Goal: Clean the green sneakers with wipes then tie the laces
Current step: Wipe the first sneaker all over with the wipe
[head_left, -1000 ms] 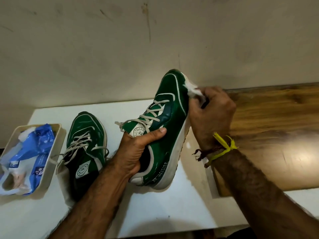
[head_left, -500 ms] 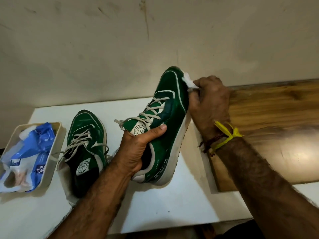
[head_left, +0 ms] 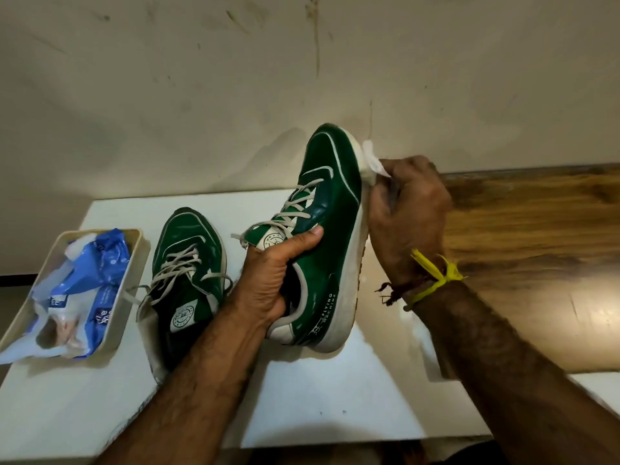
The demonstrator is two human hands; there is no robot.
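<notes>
2 sneakers (head_left: 188, 273), 1 wipe (head_left: 374, 159), 1 tray (head_left: 110, 317).

View: we have one head-worn wide-angle camera.
Direction: we look forward and down at the white table (head_left: 318, 407), with the wall across the upper frame.
Range: close; both forearms enter from the lower edge.
Overlap: none, single view.

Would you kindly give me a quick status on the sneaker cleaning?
Left hand grips raised sneaker at the collar. Right hand presses wipe on toe-side sole edge. Both sneakers' laces untied. Nothing obstructing.
</notes>
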